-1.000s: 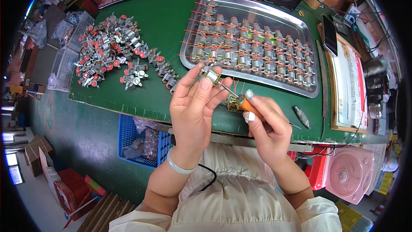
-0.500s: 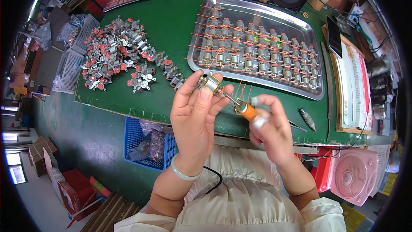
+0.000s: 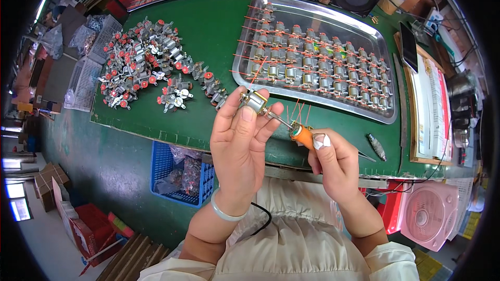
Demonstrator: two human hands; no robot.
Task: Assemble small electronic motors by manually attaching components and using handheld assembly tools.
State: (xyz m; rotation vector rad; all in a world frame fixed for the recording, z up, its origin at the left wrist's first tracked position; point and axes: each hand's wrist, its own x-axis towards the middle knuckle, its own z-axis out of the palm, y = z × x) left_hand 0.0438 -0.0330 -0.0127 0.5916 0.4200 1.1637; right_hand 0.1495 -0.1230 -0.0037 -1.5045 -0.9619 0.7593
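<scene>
In the head view, the left hand (image 3: 238,140) pinches a small silver motor-like part (image 3: 255,102) between thumb and fingers, over the green table (image 3: 208,28). A thin red wire (image 3: 259,74) pokes up from it, near twelve o'clock. The right hand (image 3: 337,164) grips a screwdriver (image 3: 302,136) by its orange handle, at four o'clock from the part. Its metal rod points back at the part, but I cannot tell if the tip touches. The step looks like working on that end. The next move seems to need a still left hand and a straight tip. A steel tray (image 3: 359,25) with rows of such parts is at two o'clock; a red-and-silver pile (image 3: 138,62) is at ten.
</scene>
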